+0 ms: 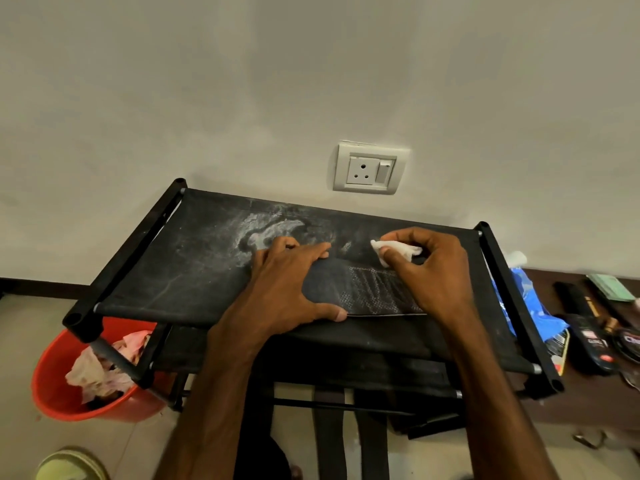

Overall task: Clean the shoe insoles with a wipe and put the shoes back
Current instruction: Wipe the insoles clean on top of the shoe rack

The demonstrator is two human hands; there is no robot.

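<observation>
A dark grey insole [360, 291] with a patterned patch lies flat on the top fabric shelf of a black shoe rack [194, 265]. My left hand [287, 282] lies across the insole's left end, fingers spread and thumb on its near edge, pressing it down. My right hand [429, 271] rests on the insole's right part and pinches a crumpled white wipe [398, 251] between thumb and fingers at the insole's far edge. Dark shoes [415, 410] show dimly under the rack's lower shelves.
A red bucket [59, 393] with used tissues stands on the floor at the rack's left. At right, a brown ledge [588, 403] holds a blue pack [530, 299], bottles and polish tins. A wall socket [370, 168] sits above the rack. A dusty white stain [266, 230] marks the shelf.
</observation>
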